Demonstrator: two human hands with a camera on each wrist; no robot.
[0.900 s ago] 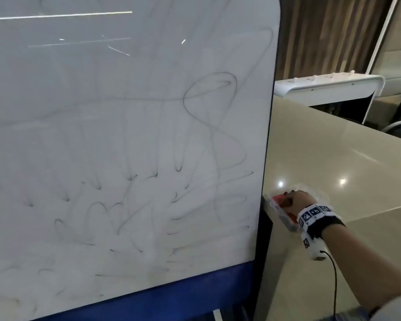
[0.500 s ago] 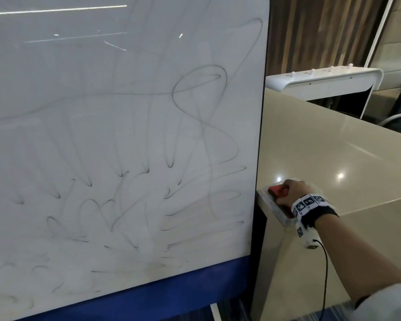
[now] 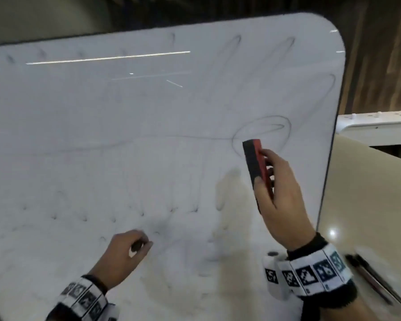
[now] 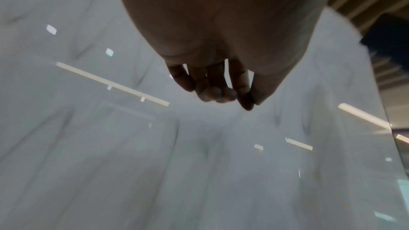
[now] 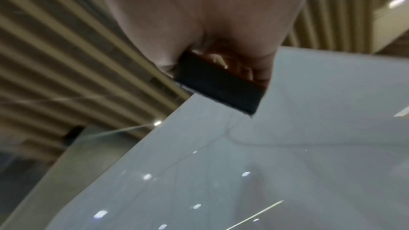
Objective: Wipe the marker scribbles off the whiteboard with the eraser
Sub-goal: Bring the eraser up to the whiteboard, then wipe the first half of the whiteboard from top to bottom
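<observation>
My right hand (image 3: pixel 280 193) grips the eraser (image 3: pixel 256 167) upright, thumb and fingers (image 3: pixel 267 156) pinching its red back, black felt facing the whiteboard (image 3: pixel 148 135), at three o'clock on the board just below a looped scribble (image 3: pixel 262 128). My left hand (image 3: pixel 123 256) sits at six o'clock, fingers curled round a small dark-and-white object (image 3: pixel 136 247). Pens (image 3: pixel 370 276) lie on the worktop (image 3: pixel 368 193) at four o'clock.
</observation>
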